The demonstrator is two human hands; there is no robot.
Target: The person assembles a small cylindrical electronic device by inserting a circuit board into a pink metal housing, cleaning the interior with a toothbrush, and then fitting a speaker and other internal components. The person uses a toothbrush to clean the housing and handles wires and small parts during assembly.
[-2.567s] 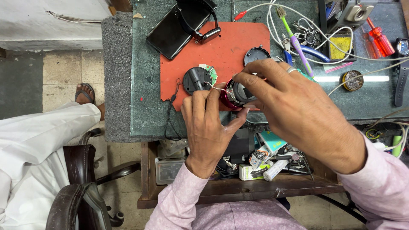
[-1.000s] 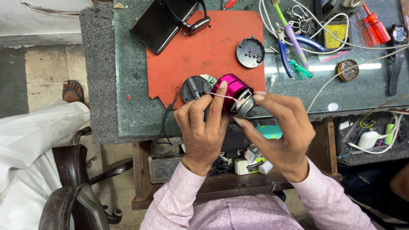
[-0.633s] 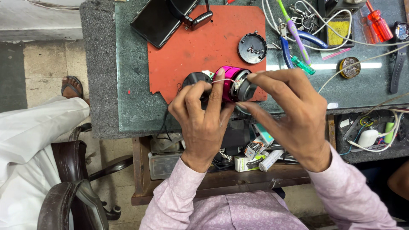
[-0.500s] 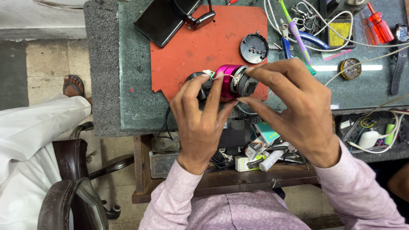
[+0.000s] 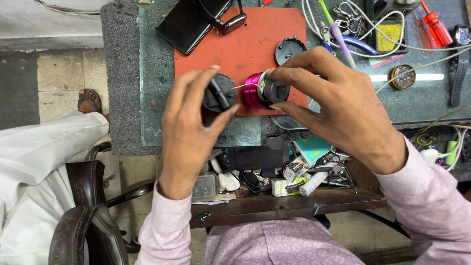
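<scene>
At the left of the work area, our left hand (image 5: 189, 132) pinches a round black plastic end cap (image 5: 218, 93) between thumb and fingertips, holding it just above the near edge of the orange-red rubber work mat (image 5: 245, 44). A thin white wire (image 5: 241, 87) runs from this cap to the glossy magenta metal cylinder body (image 5: 253, 90) immediately to its right. Our right hand (image 5: 338, 105) grips the dark inner module (image 5: 274, 91) at the cylinder's right end, fingers curled over it and the thumb beneath.

We judge the assembly to be light and rigid. The polished magenta shell looks slippery, so the better hold is on the matt black ends. The wire is the fragile part (it appears thin and taut), and the two halves should stay close together to avoid stressing it.

Far on the mat lies a second round black disc with small tabs (image 5: 289, 49), apart from the hands. To the far left of it rests a flat black rectangular device (image 5: 189, 24).

Packages sit on the near wooden shelf (image 5: 294, 208) below the stone benchtop (image 5: 147, 98): a small white and green carton (image 5: 282, 185) at centre, and a teal and white box (image 5: 313, 148) just right of it, tilted. Far right, a yellow square pad (image 5: 387, 37) lies among white cables, with a red-handled screwdriver (image 5: 436, 27) beyond it.
</scene>
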